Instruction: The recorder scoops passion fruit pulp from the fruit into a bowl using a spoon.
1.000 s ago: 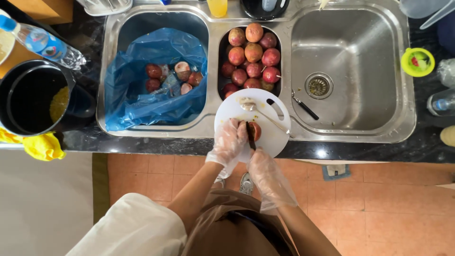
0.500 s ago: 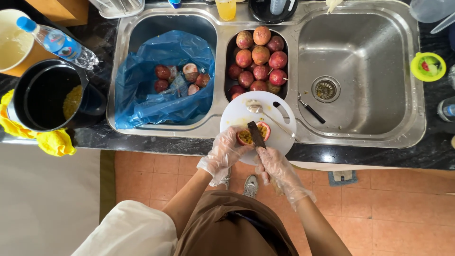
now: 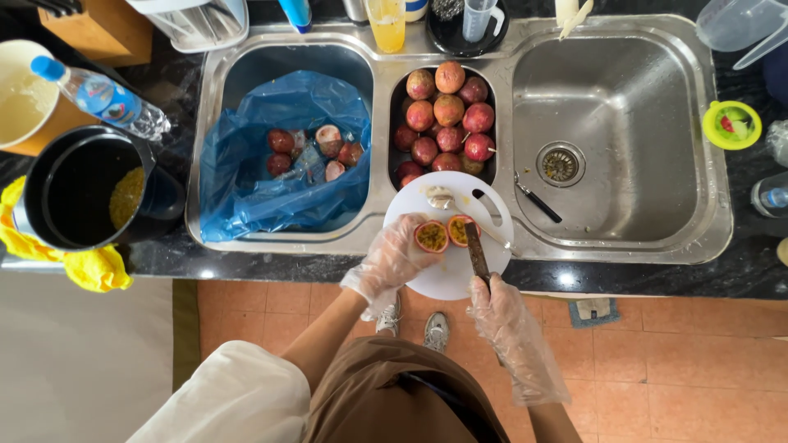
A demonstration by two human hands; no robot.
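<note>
Head view: knife blade hidden by the brown wooden-handled knife handle, gripped in the right hand. Left hand, crinkly clear glove, grips a halved purple passion fruit on the round white plastic cutting board, at the black surface edge.

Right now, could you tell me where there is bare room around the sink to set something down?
The right basin is mostly bare, holding only a dark utensil beside the drain. The cutting board has bare white near the left hand and right hand. The fruit tub and blue bag are crowded.
</note>
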